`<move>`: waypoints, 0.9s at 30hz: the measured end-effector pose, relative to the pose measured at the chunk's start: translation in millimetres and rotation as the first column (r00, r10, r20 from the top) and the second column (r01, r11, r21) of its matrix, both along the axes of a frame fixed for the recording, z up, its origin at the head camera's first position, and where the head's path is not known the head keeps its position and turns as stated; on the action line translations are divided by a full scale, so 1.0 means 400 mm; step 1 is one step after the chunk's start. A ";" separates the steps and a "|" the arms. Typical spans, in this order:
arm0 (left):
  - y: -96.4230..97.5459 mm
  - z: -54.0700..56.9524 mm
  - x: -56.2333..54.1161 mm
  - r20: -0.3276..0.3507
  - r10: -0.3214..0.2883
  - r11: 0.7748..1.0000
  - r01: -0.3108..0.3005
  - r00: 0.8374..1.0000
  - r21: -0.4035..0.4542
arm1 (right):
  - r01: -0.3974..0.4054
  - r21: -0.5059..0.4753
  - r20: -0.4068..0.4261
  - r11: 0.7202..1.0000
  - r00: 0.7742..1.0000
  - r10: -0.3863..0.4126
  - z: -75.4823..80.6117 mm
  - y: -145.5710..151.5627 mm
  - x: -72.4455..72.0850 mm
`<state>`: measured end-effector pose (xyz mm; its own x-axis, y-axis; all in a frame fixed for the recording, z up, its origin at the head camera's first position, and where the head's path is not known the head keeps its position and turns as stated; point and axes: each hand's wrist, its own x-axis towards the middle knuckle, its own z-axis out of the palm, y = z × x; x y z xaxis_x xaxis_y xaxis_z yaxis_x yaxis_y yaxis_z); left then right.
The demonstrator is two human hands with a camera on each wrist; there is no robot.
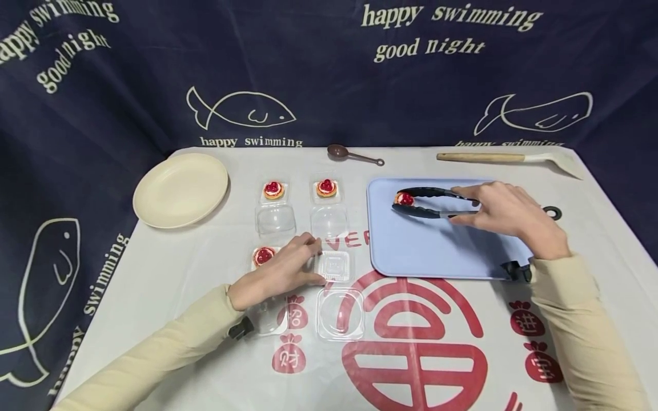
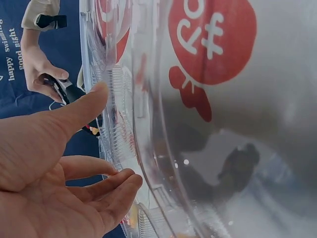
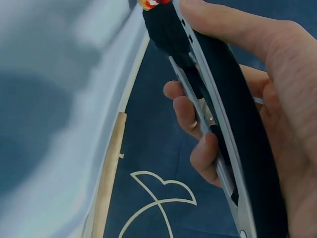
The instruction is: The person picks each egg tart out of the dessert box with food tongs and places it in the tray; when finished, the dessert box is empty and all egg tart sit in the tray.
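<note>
My right hand (image 1: 506, 214) grips a pair of black-and-metal tongs (image 1: 426, 213). Their tips lie either side of a small red-berry tart (image 1: 405, 198) over the left part of a light blue tray (image 1: 447, 257). In the right wrist view, thumb and fingers wrap the tongs (image 3: 228, 129) from both sides; only a sliver of the tart (image 3: 151, 4) shows at the top. My left hand (image 1: 283, 268) is beside a clear hinged plastic box (image 1: 335, 266) with nothing in it, its lid folded open toward me. The left thumb and fingertips (image 2: 132, 181) are spread at the box's left edge.
Three similar boxes hold tarts: two at the back (image 1: 274, 190) (image 1: 326, 188), one (image 1: 264, 256) partly behind my left hand. A cream plate (image 1: 180, 191) stands left, a brown spoon (image 1: 337, 151) at the back, a wooden-handled spatula (image 1: 483, 157) behind the tray.
</note>
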<state>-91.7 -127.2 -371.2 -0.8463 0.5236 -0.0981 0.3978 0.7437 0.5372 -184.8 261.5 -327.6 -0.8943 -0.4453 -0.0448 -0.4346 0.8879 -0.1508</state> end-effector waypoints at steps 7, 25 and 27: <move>0.002 0.004 0.001 0.017 0.019 1.000 -0.019 1.000 -0.012 | -0.010 -0.030 -0.011 1.000 1.000 0.009 -0.015 0.001 -0.012; 0.002 0.010 0.001 0.067 0.062 0.997 -0.059 0.996 -0.053 | 0.022 -0.148 -0.016 0.989 1.000 -0.024 -0.024 0.012 0.016; 0.000 0.015 -0.001 0.073 0.062 0.997 -0.059 0.995 -0.043 | 0.030 -0.172 -0.011 0.985 0.999 -0.032 -0.020 0.012 0.020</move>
